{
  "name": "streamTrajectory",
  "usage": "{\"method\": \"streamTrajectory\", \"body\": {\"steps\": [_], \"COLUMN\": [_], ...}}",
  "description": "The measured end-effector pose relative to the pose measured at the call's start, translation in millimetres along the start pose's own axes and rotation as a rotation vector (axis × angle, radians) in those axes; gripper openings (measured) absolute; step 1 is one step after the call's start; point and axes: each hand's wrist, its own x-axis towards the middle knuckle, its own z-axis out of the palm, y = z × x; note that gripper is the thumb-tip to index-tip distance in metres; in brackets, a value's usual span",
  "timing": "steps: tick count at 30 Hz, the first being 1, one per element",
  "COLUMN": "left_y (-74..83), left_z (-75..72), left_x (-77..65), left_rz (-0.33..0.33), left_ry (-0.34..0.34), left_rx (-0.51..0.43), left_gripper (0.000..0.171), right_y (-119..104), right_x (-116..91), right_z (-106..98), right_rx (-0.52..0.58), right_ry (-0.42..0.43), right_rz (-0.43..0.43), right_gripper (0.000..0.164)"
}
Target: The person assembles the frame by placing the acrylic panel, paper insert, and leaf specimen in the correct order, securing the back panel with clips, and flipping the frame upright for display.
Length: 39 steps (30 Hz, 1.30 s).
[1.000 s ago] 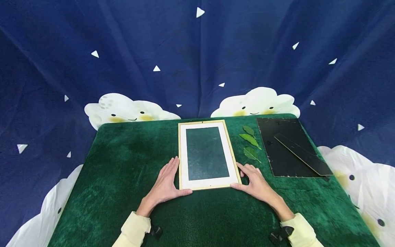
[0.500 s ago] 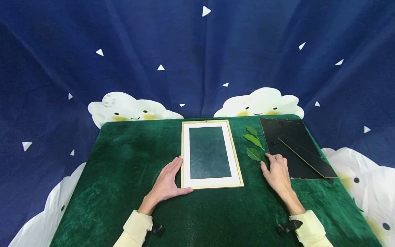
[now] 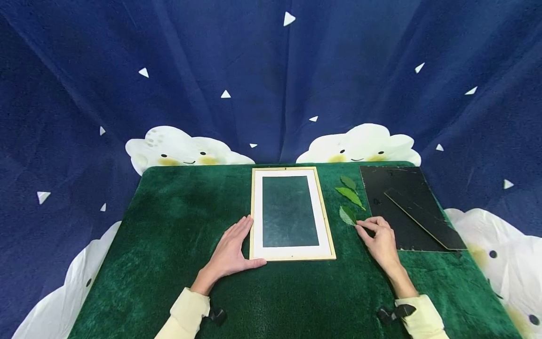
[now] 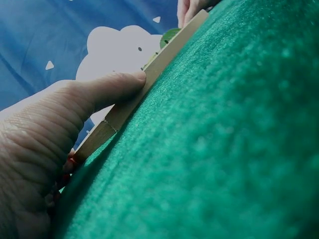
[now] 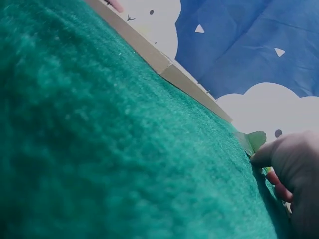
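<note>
A light wooden picture frame [image 3: 328, 235] with a white mat lies flat, slightly right of the middle of the head view. My left hand [image 3: 230, 247] rests at its near left corner, fingers straight along the left side and thumb on the near edge. In the left wrist view the thumb [image 4: 112, 89] touches the wooden edge. My right hand [image 3: 381, 240] pinches the stem end of the nearest green leaf [image 3: 347, 215] between thumb and forefinger. That leaf [image 5: 244, 142] is tilted up a little. Two more leaves lie beyond it, a bright one [image 3: 349, 196] and a darker one [image 3: 348, 182].
A black backing board [image 3: 381, 186] with a hinged stand leg [image 3: 423, 219] lies at the right, its left edge close by my right hand. Dark green plush cloth [image 3: 186, 212] covers the table. A blue curtain [image 3: 254, 61] with clouds hangs behind.
My right hand has left the frame's near right corner, moved right to the leaves and pinched the nearest one, which has tilted. The left hand has stayed on the frame.
</note>
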Motion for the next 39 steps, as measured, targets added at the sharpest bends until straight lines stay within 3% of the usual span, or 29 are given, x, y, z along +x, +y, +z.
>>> {"method": "streamTrajectory", "body": {"steps": [10,30,34,39], "left_y": [0.7,0.7,0.6,-0.8], "left_z": [1.0,-1.2,-0.6,0.9], "left_x": [0.4,-0.3,-0.9,-0.8], "left_rz": [0.019,-0.003,0.007,-0.008], "left_ry": [0.020,0.004,0.023,-0.002], "left_rx": [0.002,0.000,-0.003,0.004], "left_gripper": [0.126,0.127,0.127,0.127], "right_y": [3.8,1.6,1.2,-2.4], "right_x": [2.3,0.9,1.9,3.6], "right_z": [0.1,0.0,-0.8,-4.0], "right_rx": [0.000,0.033,0.064,0.130], "right_ry": [-0.004,-0.035,-0.032,-0.052], "right_rz": [-0.017,0.001,0.005,0.028], "right_gripper": [0.005,0.005,0.004,0.005]}}
